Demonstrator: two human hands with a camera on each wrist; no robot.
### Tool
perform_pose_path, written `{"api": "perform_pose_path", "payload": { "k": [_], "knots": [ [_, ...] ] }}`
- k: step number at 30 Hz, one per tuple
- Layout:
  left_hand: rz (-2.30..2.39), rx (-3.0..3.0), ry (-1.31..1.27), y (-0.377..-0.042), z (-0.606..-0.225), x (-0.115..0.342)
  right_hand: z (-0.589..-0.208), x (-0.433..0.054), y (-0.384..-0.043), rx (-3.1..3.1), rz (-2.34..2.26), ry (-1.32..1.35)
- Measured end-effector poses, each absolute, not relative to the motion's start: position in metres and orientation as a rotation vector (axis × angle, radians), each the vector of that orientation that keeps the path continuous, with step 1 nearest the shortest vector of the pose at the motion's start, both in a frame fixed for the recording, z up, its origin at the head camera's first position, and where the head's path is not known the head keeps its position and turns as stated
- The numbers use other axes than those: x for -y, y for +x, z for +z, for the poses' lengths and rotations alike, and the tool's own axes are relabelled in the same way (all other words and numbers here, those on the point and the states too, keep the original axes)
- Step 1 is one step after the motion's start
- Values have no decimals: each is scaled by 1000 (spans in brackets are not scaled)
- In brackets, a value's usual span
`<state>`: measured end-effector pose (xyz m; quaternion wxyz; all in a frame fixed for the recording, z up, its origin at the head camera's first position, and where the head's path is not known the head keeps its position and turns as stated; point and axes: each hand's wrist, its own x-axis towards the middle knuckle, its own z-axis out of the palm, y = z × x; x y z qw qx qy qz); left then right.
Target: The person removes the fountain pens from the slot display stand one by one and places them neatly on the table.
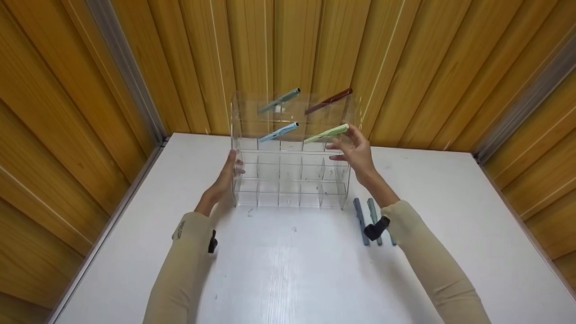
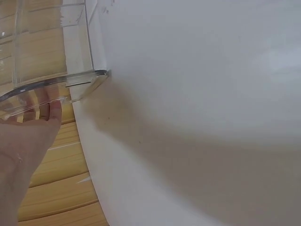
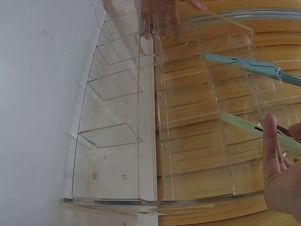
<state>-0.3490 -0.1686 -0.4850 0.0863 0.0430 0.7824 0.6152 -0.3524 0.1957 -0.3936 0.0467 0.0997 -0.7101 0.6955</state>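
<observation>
A clear acrylic rack point(image 1: 290, 181) with several small compartments stands on the table. My left hand point(image 1: 221, 180) holds its left side panel; the left wrist view shows fingers point(image 2: 43, 110) through the plastic. At the rack's upper right, my right hand point(image 1: 361, 157) pinches the upper end of a light green pen point(image 1: 326, 134), which leans in the rack. Left of it slants a light blue pen point(image 1: 279, 132). Higher and farther back, a grey-green pen point(image 1: 279, 101) and a dark red pen point(image 1: 328, 101) also lean in the rack.
On the white table point(image 1: 279, 270), a blue-grey pen point(image 1: 361, 221) and a green-grey pen point(image 1: 372, 210) lie below my right forearm. A third pen point(image 1: 393, 240) is mostly hidden by the sleeve. Wood-patterned walls point(image 1: 294, 45) stand behind and on both sides.
</observation>
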Motion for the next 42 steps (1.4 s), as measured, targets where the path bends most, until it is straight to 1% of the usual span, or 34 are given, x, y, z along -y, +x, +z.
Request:
{"api": "perform_pose_path", "payload": {
  "k": [9,23,31,42],
  "knots": [
    [1831,-2328,99,-347,-488,168,-397,-192,-358,2078,2169,298],
    [1836,-2342,129,-349,-486,173,-391,-184,-363,2014,2218,235],
    [1846,-2348,150,-350,-486,167,-388,-188,-354,1957,2138,117],
    [1804,-2332,100,-351,-490,164,-382,-206,-341,1872,2072,105]
  ]
}}
